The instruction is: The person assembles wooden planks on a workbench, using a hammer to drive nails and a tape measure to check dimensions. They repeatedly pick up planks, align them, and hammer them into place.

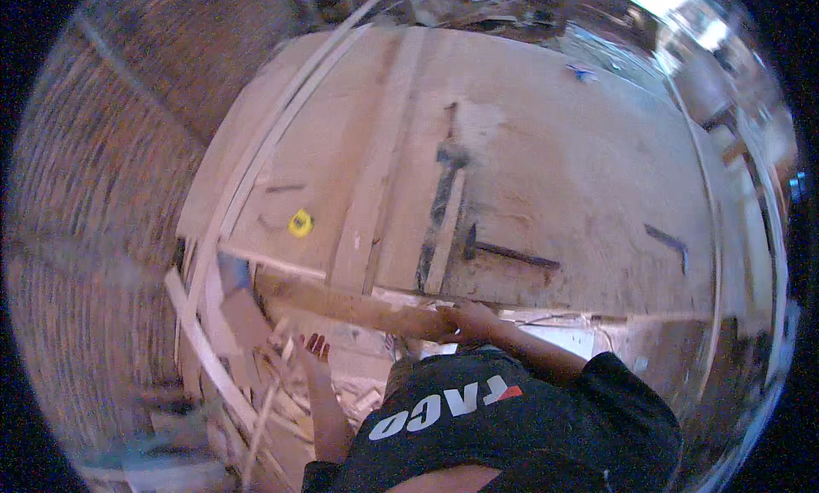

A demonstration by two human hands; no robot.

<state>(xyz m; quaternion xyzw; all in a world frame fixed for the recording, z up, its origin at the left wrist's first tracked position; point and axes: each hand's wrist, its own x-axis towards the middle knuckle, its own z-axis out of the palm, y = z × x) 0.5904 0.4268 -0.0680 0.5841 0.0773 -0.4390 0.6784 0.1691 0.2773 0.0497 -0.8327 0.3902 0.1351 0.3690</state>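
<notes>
My right hand [471,322] is at the near edge of the wooden worktable [546,152], with its fingers closed round the right end of a wooden board [341,307]. That board runs leftward along the table's near edge. My left hand [314,350] is raised below the board, palm up and fingers apart, with nothing in it. Past my right hand a hammer [516,255] lies on the tabletop. Left of the hammer are a long dark metal bar clamp [438,220] and a narrow wood strip [447,233] beside it.
A yellow tape measure [300,223] lies at the table's left, near long planks [367,177]. An L-shaped dark tool [670,239] rests at the right. Scrap wood [286,408] is heaped below my left hand. A corrugated wall [102,152] stands at the left.
</notes>
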